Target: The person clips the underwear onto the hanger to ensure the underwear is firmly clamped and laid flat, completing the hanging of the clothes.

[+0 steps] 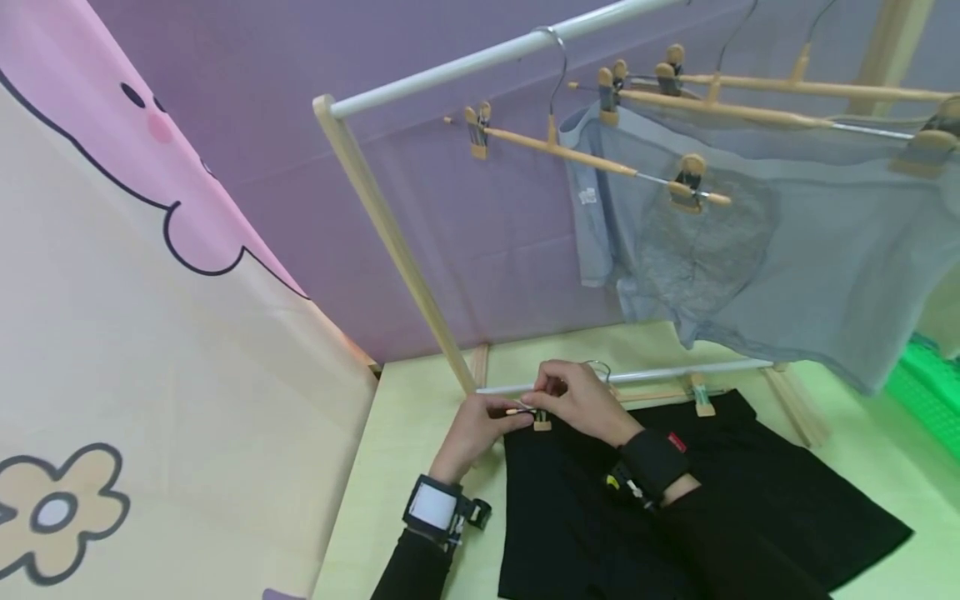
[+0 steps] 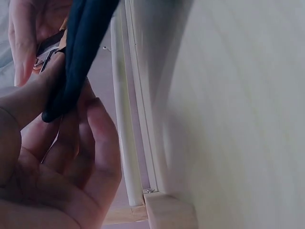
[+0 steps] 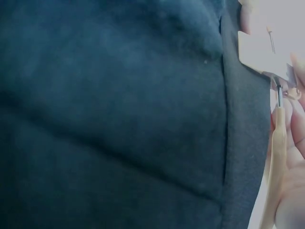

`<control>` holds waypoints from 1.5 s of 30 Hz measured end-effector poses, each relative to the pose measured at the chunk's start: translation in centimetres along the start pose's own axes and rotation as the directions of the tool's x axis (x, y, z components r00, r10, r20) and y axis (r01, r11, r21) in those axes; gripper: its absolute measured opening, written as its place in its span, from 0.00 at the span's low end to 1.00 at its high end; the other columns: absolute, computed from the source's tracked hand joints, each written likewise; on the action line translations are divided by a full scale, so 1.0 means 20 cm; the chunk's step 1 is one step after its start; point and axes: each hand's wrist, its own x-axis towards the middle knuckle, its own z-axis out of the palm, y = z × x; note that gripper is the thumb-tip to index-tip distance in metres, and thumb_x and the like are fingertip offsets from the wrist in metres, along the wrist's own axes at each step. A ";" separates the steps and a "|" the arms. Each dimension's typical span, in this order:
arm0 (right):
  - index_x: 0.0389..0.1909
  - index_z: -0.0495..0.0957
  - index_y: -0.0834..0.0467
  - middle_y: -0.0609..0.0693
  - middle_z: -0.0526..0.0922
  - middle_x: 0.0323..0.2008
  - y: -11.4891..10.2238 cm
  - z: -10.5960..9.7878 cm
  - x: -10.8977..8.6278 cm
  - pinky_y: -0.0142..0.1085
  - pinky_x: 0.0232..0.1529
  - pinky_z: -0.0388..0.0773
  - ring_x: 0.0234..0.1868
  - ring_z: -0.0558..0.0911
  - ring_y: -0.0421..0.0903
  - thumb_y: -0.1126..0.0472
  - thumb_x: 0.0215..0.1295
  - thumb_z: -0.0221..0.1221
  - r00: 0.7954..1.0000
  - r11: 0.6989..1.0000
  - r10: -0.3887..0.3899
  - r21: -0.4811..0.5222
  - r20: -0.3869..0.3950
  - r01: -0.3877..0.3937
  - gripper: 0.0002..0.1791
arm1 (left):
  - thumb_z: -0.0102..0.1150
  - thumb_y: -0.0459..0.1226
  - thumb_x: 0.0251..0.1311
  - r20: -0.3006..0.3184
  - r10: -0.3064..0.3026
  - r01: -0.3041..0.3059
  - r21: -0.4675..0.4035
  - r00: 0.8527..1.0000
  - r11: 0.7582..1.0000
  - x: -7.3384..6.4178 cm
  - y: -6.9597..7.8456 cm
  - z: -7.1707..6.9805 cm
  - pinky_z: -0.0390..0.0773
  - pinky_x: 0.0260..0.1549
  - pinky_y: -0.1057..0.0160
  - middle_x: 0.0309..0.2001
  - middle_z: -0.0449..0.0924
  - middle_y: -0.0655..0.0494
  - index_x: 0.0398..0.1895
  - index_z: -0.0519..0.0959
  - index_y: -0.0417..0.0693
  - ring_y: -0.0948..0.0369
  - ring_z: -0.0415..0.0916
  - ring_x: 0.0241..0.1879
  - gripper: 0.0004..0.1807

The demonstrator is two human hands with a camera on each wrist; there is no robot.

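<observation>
A black garment with a waistband lies spread on the table; whether shorts or a skirt, I cannot tell. Its waistband runs along a wooden clip hanger. One clip sits on the waistband's right part. At the left corner, my left hand pinches the black cloth between thumb and fingers, clearest in the left wrist view. My right hand holds the left clip with its fingertips, and the clip's wooden jaw lies over the waistband. The hanger's bar passes beside the right palm.
Above stands a rack with a white rail and a wooden post. A bare clip hanger and grey shorts on another hanger hang from it. A green basket is at the right, a printed curtain at left.
</observation>
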 end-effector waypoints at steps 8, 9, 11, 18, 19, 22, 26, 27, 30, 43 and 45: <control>0.32 0.79 0.51 0.43 0.80 0.28 -0.01 -0.01 0.00 0.35 0.33 0.76 0.29 0.78 0.39 0.52 0.64 0.66 0.998 1.000 0.024 -0.014 0.062 -0.024 0.08 | 0.68 0.39 0.61 0.034 0.001 0.000 -0.032 0.999 0.999 0.00 0.00 0.01 0.72 0.35 0.66 0.38 0.86 0.55 0.38 0.88 0.46 0.65 0.74 0.34 0.07; 0.34 0.80 0.52 0.43 0.80 0.28 -0.01 -0.01 0.00 0.35 0.34 0.76 0.29 0.78 0.39 0.52 0.64 0.66 0.997 0.999 0.035 -0.021 0.075 -0.033 0.08 | 0.67 0.39 0.62 0.049 0.002 0.000 -0.043 0.999 0.999 0.00 0.00 0.01 0.72 0.36 0.65 0.38 0.86 0.55 0.39 0.87 0.45 0.65 0.74 0.35 0.07; 0.38 0.80 0.53 0.45 0.80 0.31 -0.02 -0.02 0.00 0.36 0.37 0.77 0.32 0.78 0.40 0.50 0.65 0.65 0.993 0.997 0.063 -0.040 0.099 -0.060 0.11 | 0.66 0.38 0.63 0.070 0.003 0.001 -0.068 0.998 0.998 -0.01 -0.01 0.01 0.73 0.36 0.65 0.37 0.85 0.55 0.39 0.86 0.43 0.65 0.75 0.35 0.07; 0.52 0.77 0.60 0.56 0.80 0.47 -0.06 -0.18 -0.06 0.45 0.48 0.77 0.45 0.80 0.48 0.51 0.68 0.63 0.986 0.978 0.142 -0.164 0.087 -0.126 0.20 | 0.64 0.39 0.65 0.090 0.031 -0.022 -0.098 0.995 0.995 0.02 0.00 0.05 0.69 0.32 0.67 0.30 0.77 0.59 0.38 0.83 0.40 0.65 0.69 0.30 0.10; 0.51 0.78 0.60 0.56 0.81 0.47 -0.06 -0.23 -0.08 0.45 0.48 0.78 0.45 0.80 0.48 0.52 0.68 0.62 0.987 0.972 0.141 -0.198 0.071 -0.125 0.18 | 0.64 0.39 0.65 0.093 0.031 -0.022 -0.097 0.995 0.995 0.03 0.00 0.05 0.68 0.32 0.68 0.29 0.76 0.59 0.39 0.84 0.40 0.65 0.68 0.30 0.10; 0.47 0.79 0.59 0.53 0.82 0.42 -0.05 -0.35 -0.14 0.45 0.44 0.78 0.42 0.81 0.47 0.55 0.70 0.61 0.989 0.947 0.136 -0.299 0.049 -0.115 0.12 | 0.64 0.39 0.65 0.089 0.009 0.000 -0.095 0.996 0.996 0.03 0.01 0.06 0.67 0.31 0.67 0.28 0.75 0.59 0.40 0.84 0.40 0.65 0.67 0.29 0.10; 0.42 0.81 0.59 0.47 0.82 0.36 -0.04 -0.51 -0.23 0.41 0.39 0.79 0.37 0.81 0.44 0.58 0.69 0.62 0.991 0.921 0.132 -0.373 0.039 -0.108 0.08 | 0.63 0.39 0.65 0.075 -0.028 0.034 -0.083 0.997 0.996 0.01 0.01 0.05 0.66 0.30 0.65 0.29 0.74 0.58 0.41 0.83 0.40 0.63 0.65 0.29 0.10; 0.41 0.81 0.59 0.46 0.82 0.35 -0.03 -0.54 -0.25 0.40 0.38 0.78 0.36 0.81 0.43 0.58 0.69 0.62 0.990 0.916 0.137 -0.385 0.035 -0.113 0.08 | 0.63 0.39 0.66 0.070 -0.032 0.038 -0.079 0.997 0.996 0.00 0.01 0.04 0.66 0.30 0.65 0.29 0.74 0.57 0.41 0.82 0.40 0.62 0.65 0.29 0.10; 0.40 0.82 0.59 0.46 0.83 0.33 -0.01 -0.64 -0.29 0.38 0.35 0.78 0.34 0.81 0.42 0.59 0.69 0.62 0.984 0.893 0.174 -0.428 0.036 -0.142 0.07 | 0.62 0.39 0.66 0.065 -0.045 0.051 -0.088 0.997 0.995 0.00 -0.01 0.02 0.65 0.28 0.66 0.28 0.72 0.58 0.41 0.82 0.39 0.63 0.63 0.27 0.11; 0.39 0.78 0.68 0.57 0.81 0.33 0.13 -0.78 -0.39 0.46 0.34 0.75 0.31 0.77 0.49 0.58 0.64 0.64 0.916 0.817 0.376 -0.516 0.141 -0.256 0.15 | 0.65 0.37 0.62 0.061 -0.133 0.140 -0.132 0.989 0.981 0.00 -0.04 0.02 0.57 0.22 0.69 0.22 0.64 0.62 0.42 0.83 0.32 0.64 0.56 0.23 0.14; 0.38 0.79 0.67 0.56 0.80 0.33 0.15 -0.76 -0.40 0.49 0.37 0.74 0.32 0.76 0.52 0.57 0.62 0.66 0.925 0.799 0.361 -0.551 0.118 -0.241 0.16 | 0.66 0.36 0.60 0.057 -0.142 0.148 -0.119 0.988 0.982 0.00 -0.04 0.02 0.57 0.22 0.70 0.21 0.63 0.63 0.42 0.84 0.31 0.65 0.56 0.22 0.14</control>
